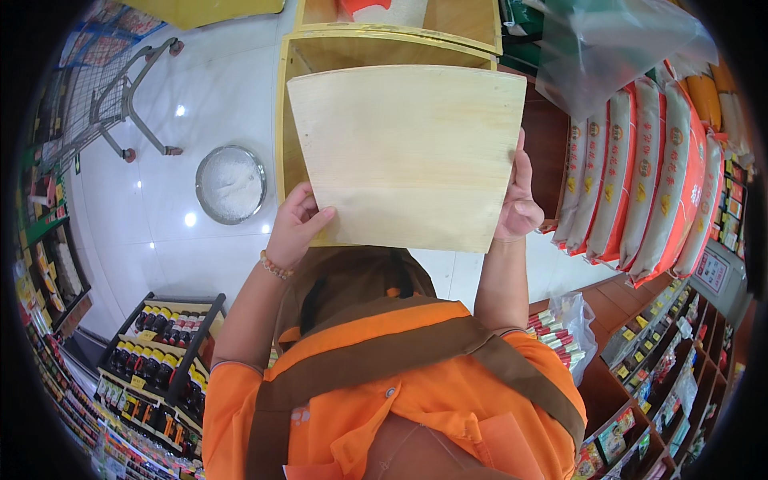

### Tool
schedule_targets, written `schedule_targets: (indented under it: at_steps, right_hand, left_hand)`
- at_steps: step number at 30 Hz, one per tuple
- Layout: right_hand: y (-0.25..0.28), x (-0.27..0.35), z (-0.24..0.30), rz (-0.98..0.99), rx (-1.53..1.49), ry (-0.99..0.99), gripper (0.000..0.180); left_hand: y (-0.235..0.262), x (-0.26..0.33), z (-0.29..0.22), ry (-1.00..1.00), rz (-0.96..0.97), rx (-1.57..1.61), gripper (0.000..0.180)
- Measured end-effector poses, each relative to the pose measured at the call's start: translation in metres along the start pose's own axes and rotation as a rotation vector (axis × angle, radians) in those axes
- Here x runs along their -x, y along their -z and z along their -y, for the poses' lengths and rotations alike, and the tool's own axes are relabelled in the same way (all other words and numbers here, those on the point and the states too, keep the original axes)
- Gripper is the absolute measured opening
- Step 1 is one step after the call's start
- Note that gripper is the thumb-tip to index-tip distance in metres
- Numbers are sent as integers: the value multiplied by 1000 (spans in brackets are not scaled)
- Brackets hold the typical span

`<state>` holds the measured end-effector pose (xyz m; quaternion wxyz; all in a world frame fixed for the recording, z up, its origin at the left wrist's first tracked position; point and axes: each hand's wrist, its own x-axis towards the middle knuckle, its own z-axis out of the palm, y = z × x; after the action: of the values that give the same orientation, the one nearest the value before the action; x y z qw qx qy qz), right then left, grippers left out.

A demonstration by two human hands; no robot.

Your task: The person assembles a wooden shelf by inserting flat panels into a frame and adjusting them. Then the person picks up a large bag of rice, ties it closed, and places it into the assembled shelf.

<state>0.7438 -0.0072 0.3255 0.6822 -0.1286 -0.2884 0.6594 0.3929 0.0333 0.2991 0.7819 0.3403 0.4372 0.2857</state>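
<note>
Head view: I see left hand (294, 224) pinching, right hand (519, 210) cupping opposite sides of the board (412, 156), long axis apparently crosswise, neither nearer.

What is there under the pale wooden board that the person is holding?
Under the board, an open wooden bin shows beyond the board's upper and left edges. The covered middle hides whatever the bin may hold there.
</note>
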Motion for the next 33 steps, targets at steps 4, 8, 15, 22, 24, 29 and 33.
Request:
schedule_targets:
  at_steps: [4, 8, 15, 22, 24, 29, 33]
  right_hand:
    - [-9, -6, 1, -59, 40, 10, 88]
    - [-19, -13, 3, -242, 328, -84, 91]
    - [-10, -24, -5, -422, 825, -340, 60]
    - [-7, -28, -15, -424, 896, -312, 50]
    - [-8, -27, -17, -410, 919, -297, 48]
    - [-1, -17, -23, -454, 942, -288, 46]
    - [7, -11, -23, -547, 916, -316, 44]
  left_hand:
    - [-5, -4, 2, -7, -39, -11, 34]
    - [-8, 1, 2, -57, -56, -37, 34]
    - [3, 5, 5, -259, -64, -260, 33]
    - [17, 0, 8, -314, -149, -396, 32]
    - [19, 0, 11, -344, -143, -412, 32]
    - [21, -1, 18, -341, -133, -401, 33]
    - [9, -9, 23, -213, -60, -207, 35]
